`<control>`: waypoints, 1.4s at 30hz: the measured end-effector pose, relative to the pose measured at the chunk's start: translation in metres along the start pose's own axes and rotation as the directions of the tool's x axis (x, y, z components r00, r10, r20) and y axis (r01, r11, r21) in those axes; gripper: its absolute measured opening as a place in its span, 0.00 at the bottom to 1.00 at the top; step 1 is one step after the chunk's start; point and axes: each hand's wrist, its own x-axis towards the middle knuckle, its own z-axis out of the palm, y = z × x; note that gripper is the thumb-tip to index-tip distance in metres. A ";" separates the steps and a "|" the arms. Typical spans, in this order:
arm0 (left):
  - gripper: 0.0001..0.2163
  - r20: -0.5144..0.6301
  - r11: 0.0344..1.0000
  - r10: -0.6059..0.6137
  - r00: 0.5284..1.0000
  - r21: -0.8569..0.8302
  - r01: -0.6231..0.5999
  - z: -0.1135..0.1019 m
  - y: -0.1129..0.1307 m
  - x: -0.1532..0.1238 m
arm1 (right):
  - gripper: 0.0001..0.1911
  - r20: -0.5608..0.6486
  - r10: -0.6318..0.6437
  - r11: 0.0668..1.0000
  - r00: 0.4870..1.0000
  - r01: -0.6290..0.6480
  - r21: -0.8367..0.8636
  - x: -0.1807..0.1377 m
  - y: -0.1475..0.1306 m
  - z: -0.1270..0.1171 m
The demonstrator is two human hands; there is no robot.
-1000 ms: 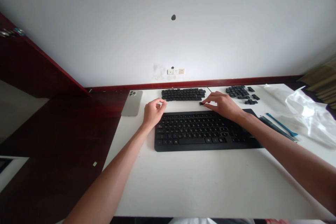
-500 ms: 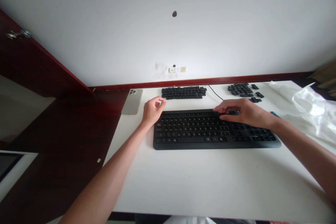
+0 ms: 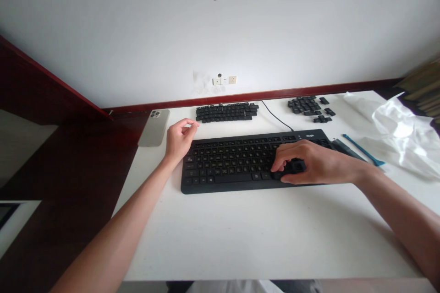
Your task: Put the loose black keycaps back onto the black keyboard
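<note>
A black keyboard (image 3: 220,185) lies in front of me, with several keycap positions looking bare on its right part. My right hand (image 3: 309,162) is bent over its lower right area, fingertips and thumb close together at the keys; what they grip, if anything, is too dark to make out. Beside the keyboard's upper left corner, my left hand (image 3: 180,138) rests with curled fingers, thumb and index tip together and nothing visible between them. Behind the keyboard, rows of loose black keycaps (image 3: 227,112) stand grouped, and a second cluster of keycaps (image 3: 304,105) lies farther right.
A phone (image 3: 154,128) lies at the table's left edge. To the right are a blue pry tool (image 3: 362,149) and crumpled white plastic wrapping (image 3: 402,130). A black cable (image 3: 277,116) runs back from the keyboard on the white table (image 3: 240,233).
My right hand has come down from the keyboard's top edge to its lower right keys. The blue tool has come into fuller view. The whole view has shifted slightly; my left hand stays curled.
</note>
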 end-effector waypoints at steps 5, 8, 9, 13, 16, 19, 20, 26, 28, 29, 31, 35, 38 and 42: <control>0.11 0.015 1.000 -0.009 1.000 0.008 0.009 0.000 0.001 0.000 | 0.11 -0.003 -0.016 1.000 1.000 0.016 -0.025 0.000 0.000 0.002; 0.11 0.015 1.000 -0.011 1.000 0.007 0.011 0.000 0.002 0.000 | 0.11 -0.001 -0.015 0.999 1.000 0.015 -0.049 0.000 -0.002 0.003; 0.11 0.015 1.000 -0.012 1.000 0.007 0.012 0.000 0.002 0.000 | 0.11 -0.002 -0.013 0.998 1.000 0.013 -0.055 0.000 -0.002 0.003; 0.10 0.014 1.000 -0.017 1.000 0.008 0.017 0.000 0.003 0.000 | 0.11 -0.007 -0.003 0.998 1.000 0.002 -0.067 0.000 -0.004 0.005; 0.10 0.017 1.000 -0.022 1.000 -0.001 0.022 0.001 0.004 0.001 | 0.10 -0.015 0.016 0.996 1.000 -0.017 -0.083 -0.001 -0.007 0.006; 0.10 0.021 1.000 -0.023 1.000 -0.015 0.023 0.001 0.004 0.001 | 0.10 -0.024 0.033 0.993 0.999 -0.035 -0.112 -0.001 -0.010 0.007; 0.10 0.023 1.000 -0.023 0.999 -0.017 0.023 0.001 0.004 0.001 | 0.09 -0.026 0.037 0.992 0.999 -0.039 -0.119 0.000 -0.011 0.008; 0.10 0.030 1.000 -0.007 1.000 -0.029 0.008 0.001 0.002 0.001 | 0.09 -0.026 0.064 0.991 0.998 -0.067 -0.115 0.002 -0.013 0.010; 0.10 0.031 0.999 -0.007 1.000 -0.042 0.009 0.001 0.001 0.001 | 0.10 -0.029 0.085 0.991 0.996 -0.088 -0.104 0.002 -0.011 0.009; 0.10 0.032 0.999 -0.008 0.999 -0.045 0.010 0.001 0.001 0.001 | 0.11 -0.031 0.098 0.991 0.995 -0.100 -0.094 0.003 -0.009 0.009; 0.10 0.034 0.999 -0.010 0.999 -0.046 0.011 0.001 0.000 0.001 | 0.13 -0.025 0.130 0.989 0.991 -0.132 -0.066 0.004 -0.006 0.008; 0.11 0.034 0.999 -0.019 0.999 -0.041 0.021 0.001 0.000 0.001 | 0.15 0.007 0.215 0.976 0.977 -0.215 -0.046 0.009 -0.004 0.008; 0.11 0.039 0.999 -0.011 0.999 -0.044 0.012 0.001 -0.001 0.001 | 0.13 0.024 0.260 0.963 0.965 -0.257 -0.085 0.015 -0.009 0.006; 0.11 0.044 0.999 -0.003 0.999 -0.037 0.005 0.001 -0.002 0.001 | 0.10 0.050 0.388 0.902 0.920 -0.368 -0.225 0.028 -0.024 -0.001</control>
